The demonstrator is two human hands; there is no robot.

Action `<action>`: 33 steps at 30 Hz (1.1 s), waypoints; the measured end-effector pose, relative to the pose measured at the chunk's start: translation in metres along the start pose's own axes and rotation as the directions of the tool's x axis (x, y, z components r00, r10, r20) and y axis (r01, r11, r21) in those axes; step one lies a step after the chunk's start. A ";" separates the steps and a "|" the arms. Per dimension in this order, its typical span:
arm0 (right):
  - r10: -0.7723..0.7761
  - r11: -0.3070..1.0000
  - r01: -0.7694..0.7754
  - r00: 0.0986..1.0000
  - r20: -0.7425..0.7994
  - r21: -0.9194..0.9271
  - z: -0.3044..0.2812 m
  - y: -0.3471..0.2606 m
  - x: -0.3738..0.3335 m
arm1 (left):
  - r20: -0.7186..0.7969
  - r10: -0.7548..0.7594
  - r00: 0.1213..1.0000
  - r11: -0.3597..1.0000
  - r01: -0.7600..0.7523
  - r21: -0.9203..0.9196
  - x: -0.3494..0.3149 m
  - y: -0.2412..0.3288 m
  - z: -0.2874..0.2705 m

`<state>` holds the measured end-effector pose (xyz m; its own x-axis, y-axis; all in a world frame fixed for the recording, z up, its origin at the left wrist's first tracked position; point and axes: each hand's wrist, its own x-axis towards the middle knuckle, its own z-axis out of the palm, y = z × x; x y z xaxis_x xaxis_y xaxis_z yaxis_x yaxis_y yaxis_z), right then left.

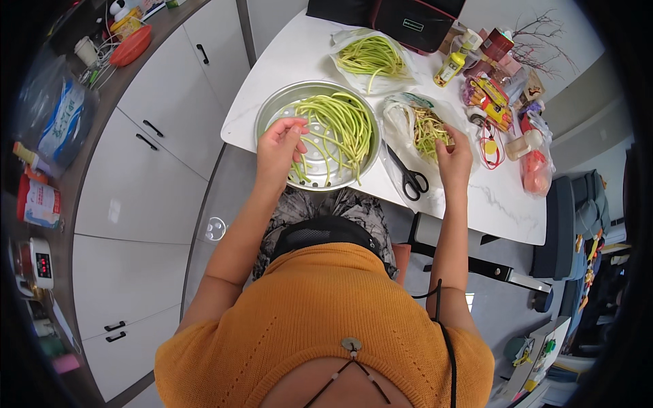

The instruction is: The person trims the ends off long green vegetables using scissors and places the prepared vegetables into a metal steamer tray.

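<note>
A round metal pan (264, 115) with a perforated bottom stands at the table's near edge, holding long green garlic scapes (343, 129). My left hand (277, 151) is over the pan's left side, its fingers curled in a pinch; scape ends show just below it, but whether it grips one is hidden. To the right, a white plastic bag (400, 121) lies spread with short green and brownish trimmings (428, 132). At the bag's right side my right hand (454, 162) has thumb and fingertips closed over the trimmings. Black-handled scissors (413, 182) lie between pan and bag.
Farther back, another plastic bag (343, 64) holds more scapes (371, 54). A yellow bottle (450, 68), snack packages (490, 98) and a jar (524, 145) crowd the right of the white table (507, 211). A dark box (415, 24) stands behind; cabinets (136, 183) line the left.
</note>
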<state>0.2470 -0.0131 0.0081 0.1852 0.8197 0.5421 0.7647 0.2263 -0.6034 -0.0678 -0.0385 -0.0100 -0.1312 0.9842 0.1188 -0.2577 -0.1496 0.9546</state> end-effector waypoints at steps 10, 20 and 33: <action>-0.395 0.910 0.385 0.692 0.605 0.154 0.030 -0.077 -0.043 | -0.013 -0.033 0.999 0.999 0.033 -0.020 0.002 -0.001 -0.004; -0.390 0.920 0.298 0.742 0.545 0.253 0.032 -0.067 -0.045 | 0.102 -0.076 0.992 0.996 0.070 0.062 0.000 -0.013 0.005; 0.018 0.408 -0.435 0.883 0.469 0.803 0.010 -0.064 -0.037 | 0.494 0.274 0.825 0.769 -0.497 0.403 -0.025 0.013 0.054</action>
<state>0.1851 -0.0523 0.0205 -0.1123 0.9747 0.1935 -0.2643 0.1584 -0.9513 -0.0166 -0.0595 0.0139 0.2945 0.8178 0.4944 0.2528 -0.5656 0.7850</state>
